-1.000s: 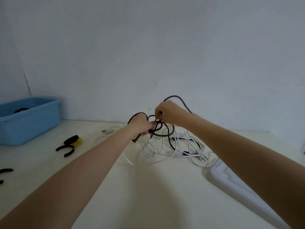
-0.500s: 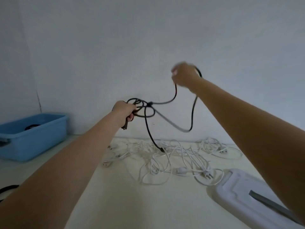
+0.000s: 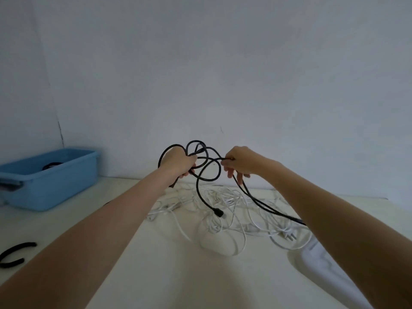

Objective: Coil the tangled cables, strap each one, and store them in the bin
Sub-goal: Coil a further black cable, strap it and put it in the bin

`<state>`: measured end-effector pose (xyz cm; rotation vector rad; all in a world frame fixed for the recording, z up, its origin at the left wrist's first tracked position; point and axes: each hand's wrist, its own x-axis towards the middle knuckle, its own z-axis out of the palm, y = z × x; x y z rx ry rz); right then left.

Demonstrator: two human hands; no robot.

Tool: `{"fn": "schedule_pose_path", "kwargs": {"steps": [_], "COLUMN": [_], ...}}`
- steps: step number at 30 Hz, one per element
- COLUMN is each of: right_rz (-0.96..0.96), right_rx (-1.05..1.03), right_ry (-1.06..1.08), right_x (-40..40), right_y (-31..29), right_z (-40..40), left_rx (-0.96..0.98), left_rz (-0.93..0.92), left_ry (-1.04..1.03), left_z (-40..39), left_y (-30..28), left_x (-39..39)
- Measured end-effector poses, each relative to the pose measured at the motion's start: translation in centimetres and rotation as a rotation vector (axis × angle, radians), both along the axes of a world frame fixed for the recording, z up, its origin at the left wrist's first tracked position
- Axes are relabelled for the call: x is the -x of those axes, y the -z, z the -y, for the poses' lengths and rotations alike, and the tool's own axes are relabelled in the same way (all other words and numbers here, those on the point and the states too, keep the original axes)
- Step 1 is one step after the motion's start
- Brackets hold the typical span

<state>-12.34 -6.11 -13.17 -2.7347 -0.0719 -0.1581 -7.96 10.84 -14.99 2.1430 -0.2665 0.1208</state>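
Observation:
I hold a black cable [image 3: 201, 178] up over the table. My left hand [image 3: 178, 162] grips several of its loops. My right hand [image 3: 239, 162] pinches a strand of the same cable close beside them. One end with a black plug [image 3: 219, 212] hangs down onto the table, and another length runs down to the right under my right forearm. Below lies a tangle of white cables [image 3: 225, 210]. The blue bin [image 3: 48, 177] stands at the far left and holds a dark coil [image 3: 51, 165].
Black straps [image 3: 15, 253] lie at the left table edge. A white lid [image 3: 323, 270] lies at the front right under my right arm. The wall runs close behind the table.
My right hand has come down from high on the right to just beside my left hand, bringing a fresh loop of the black cable to it. The plug end now rests on the table.

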Motion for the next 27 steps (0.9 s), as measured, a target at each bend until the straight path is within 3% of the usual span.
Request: {"fn": "schedule_pose_path", "kwargs": {"steps": [2,6,8,12,16,20,24,27], "right_rz": [0.172,0.632,0.743,0.612,0.204,0.119,0.049,0.193], "right_rx": [-0.136,-0.673,-0.699,-0.424,-0.11,-0.278,-0.532,-0.35], "right_ry": [0.015,0.147,0.247,0.436,0.484,0.169,-0.12,-0.132], "right_x": [0.0,0.6,1.1,1.2,0.2,-0.3,-0.8,-1.2], "right_y": [-1.7,-6.1,-7.5,-7.5,-5.3,-4.0,-3.5,-3.6], "right_z": [-0.1,1.2,2.7,5.3,5.7,2.8,-1.0,-1.9], "left_rx": [-0.018,-0.088,-0.093,0.043,0.13,0.195,0.352,0.417], "left_rz": [0.004,-0.002,-0.027,-0.068,0.085,0.179,0.139,0.113], "left_ry": [-0.021,-0.101,-0.117,-0.113,-0.122,-0.051,0.142,0.149], "left_z": [-0.3,-1.2,-1.8,-2.6,-3.1,-3.0,-2.5,-2.5], "left_y": [0.4,1.3,1.6,1.2,-0.5,-2.0,-2.5,-2.5], "left_x": [-0.6,-1.5,-1.9,-2.3,-2.7,-1.7,0.1,0.2]}}
